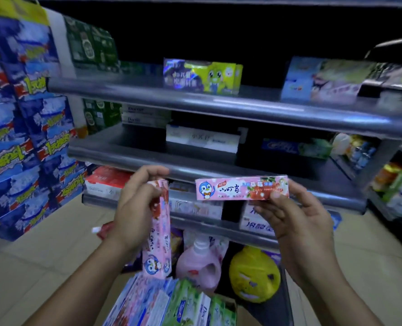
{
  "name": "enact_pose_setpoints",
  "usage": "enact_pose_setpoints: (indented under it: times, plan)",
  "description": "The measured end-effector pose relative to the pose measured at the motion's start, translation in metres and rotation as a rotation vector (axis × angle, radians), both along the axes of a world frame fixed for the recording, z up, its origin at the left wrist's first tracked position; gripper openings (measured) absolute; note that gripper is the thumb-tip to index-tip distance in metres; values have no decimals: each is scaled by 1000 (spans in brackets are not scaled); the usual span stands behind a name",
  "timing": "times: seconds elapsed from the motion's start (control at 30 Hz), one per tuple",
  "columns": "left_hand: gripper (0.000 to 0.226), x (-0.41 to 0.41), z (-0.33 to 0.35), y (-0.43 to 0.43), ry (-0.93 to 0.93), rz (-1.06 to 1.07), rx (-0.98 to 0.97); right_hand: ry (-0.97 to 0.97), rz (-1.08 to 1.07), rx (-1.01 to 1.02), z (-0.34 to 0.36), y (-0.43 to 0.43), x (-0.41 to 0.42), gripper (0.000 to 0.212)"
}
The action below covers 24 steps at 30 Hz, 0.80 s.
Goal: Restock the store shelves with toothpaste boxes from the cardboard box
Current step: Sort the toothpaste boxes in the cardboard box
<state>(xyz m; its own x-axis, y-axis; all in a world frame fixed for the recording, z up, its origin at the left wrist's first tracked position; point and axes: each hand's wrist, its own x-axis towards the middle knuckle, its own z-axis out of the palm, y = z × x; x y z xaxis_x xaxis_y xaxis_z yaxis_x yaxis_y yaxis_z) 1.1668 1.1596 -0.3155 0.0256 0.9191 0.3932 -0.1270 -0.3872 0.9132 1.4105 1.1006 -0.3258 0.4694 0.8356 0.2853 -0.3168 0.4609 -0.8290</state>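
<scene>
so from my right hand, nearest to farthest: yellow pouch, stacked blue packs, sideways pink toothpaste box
1. Sideways pink toothpaste box, pinched in the right hand itself.
2. Yellow pouch, low down, below the hand.
3. Stacked blue packs, far left beside the shelving.

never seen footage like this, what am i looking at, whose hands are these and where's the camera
There is no machine: a person wears one wide camera on the head, looking forward and down at their own hands. The left hand grips a pink toothpaste box held roughly upright; the right hand pinches a second pink box held level. Ahead are grey store shelves partly stocked with boxes. At the bottom, more toothpaste boxes stand packed together, near a pink bottle and a yellow pack.
</scene>
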Motion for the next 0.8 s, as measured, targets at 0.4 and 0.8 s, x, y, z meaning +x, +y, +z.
enact_pose_setpoints:
  times: [0.4, 0.8]
  plan:
    - [48, 117, 112, 4, 148, -304, 67, -84, -221, 164, 101, 3, 93, 44]
    - [25, 192, 207, 47, 310, -212, 46, -870, -629, 25, 189, 40, 184, 30]
